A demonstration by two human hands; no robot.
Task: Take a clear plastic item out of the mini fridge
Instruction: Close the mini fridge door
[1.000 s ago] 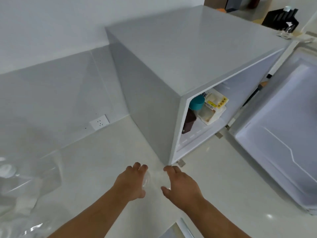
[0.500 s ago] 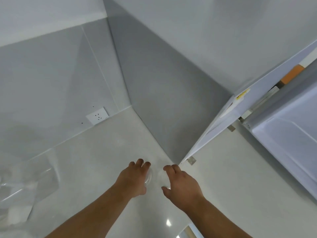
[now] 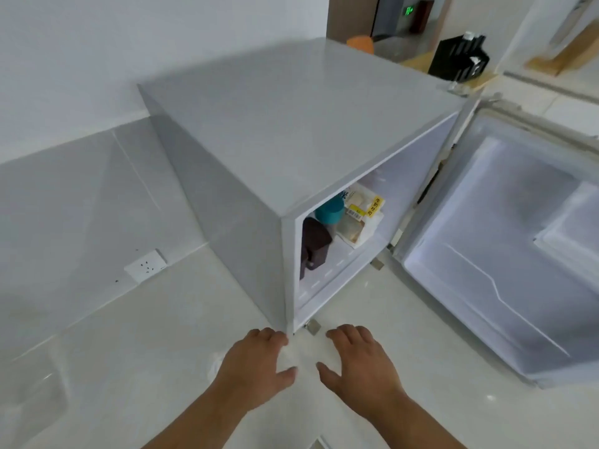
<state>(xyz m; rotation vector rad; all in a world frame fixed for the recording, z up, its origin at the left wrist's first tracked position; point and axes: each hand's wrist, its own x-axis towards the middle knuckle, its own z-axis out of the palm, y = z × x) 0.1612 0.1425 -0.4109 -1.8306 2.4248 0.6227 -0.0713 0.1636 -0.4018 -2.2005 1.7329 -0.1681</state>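
The grey mini fridge (image 3: 291,150) stands on the pale floor with its door (image 3: 505,254) swung open to the right. Inside I see a teal-capped container (image 3: 329,211), a dark brown item (image 3: 314,244) and a wrapped food pack with a yellow label (image 3: 359,218). A faint clear plastic item (image 3: 301,351) lies on the floor just in front of the fridge's near corner. My left hand (image 3: 256,367) and my right hand (image 3: 359,364) hover on either side of it, fingers spread. Whether they touch it is unclear.
A white wall socket (image 3: 146,265) sits low on the wall to the left. Crumpled clear film (image 3: 32,400) lies at the lower left. Behind the fridge are a black object (image 3: 460,59) and an orange thing (image 3: 359,43).
The view swung down towards the floor and back up, so the fridge's inside shows again. Both hands have spread wider apart and their fingers have opened.
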